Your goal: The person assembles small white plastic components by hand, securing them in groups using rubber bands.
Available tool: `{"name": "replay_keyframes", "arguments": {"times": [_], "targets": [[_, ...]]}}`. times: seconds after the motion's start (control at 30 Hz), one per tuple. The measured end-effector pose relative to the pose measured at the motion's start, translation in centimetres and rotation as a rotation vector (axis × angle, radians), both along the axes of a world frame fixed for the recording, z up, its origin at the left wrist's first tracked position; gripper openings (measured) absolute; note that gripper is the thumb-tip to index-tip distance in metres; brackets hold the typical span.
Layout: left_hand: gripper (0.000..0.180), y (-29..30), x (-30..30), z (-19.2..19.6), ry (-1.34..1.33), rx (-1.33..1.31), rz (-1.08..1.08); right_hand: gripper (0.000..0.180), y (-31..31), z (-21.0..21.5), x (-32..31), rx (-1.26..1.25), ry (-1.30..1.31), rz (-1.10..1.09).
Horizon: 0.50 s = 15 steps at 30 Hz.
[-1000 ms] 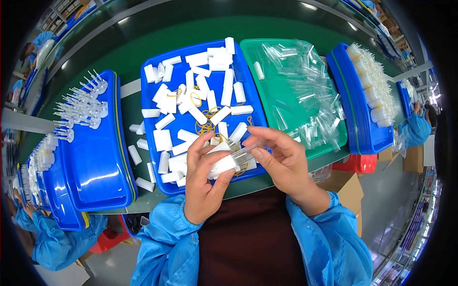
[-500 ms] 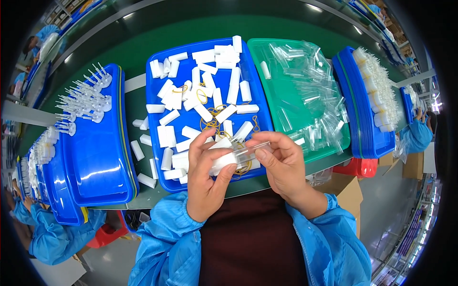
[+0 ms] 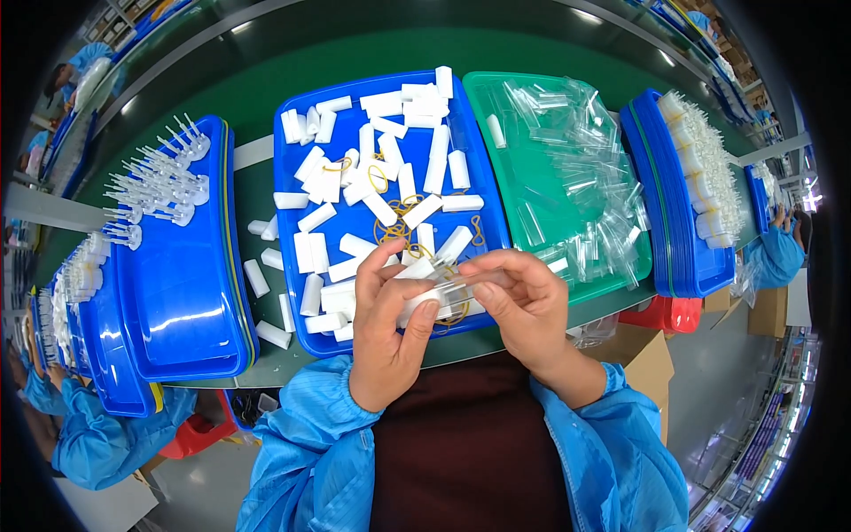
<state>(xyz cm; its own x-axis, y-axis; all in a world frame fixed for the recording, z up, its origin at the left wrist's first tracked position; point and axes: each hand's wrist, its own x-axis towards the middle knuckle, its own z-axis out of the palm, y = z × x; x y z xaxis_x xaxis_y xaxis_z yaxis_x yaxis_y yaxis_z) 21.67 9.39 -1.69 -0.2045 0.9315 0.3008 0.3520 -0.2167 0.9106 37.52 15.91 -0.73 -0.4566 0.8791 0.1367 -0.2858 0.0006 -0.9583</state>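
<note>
Over the near edge of a blue tray, my left hand is closed around a white block, mostly covered by the fingers. From the right, my right hand pinches a clear plastic tube between thumb and fingers. Tube and block meet end to end between the hands; how far one sits inside the other I cannot tell. Many similar white blocks lie loose in the tray, with brown rubber bands among them.
To the right, a green tray holds loose clear tubes. Stacked blue trays with bundled white parts stand beyond it. At left, white stemmed pieces fill part of another blue tray. Co-workers in blue sleeves are at the sides.
My right hand has shifted slightly toward the left hand, and less of the clear tube shows between them. The left hand keeps its grip almost in place.
</note>
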Motion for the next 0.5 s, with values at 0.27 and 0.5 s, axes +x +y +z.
{"name": "replay_keyframes", "arguments": {"times": [0.27,0.5], "targets": [[0.016,-0.1,0.0,0.0,0.052,-0.025,-0.005,0.023,1.0,0.5,0.2,0.022,-0.15,0.012],[0.025,-0.4,0.0,-0.3,0.073,-0.019,-0.013,0.02,1.4,0.2,0.8,0.116,-0.272,0.016]]}}
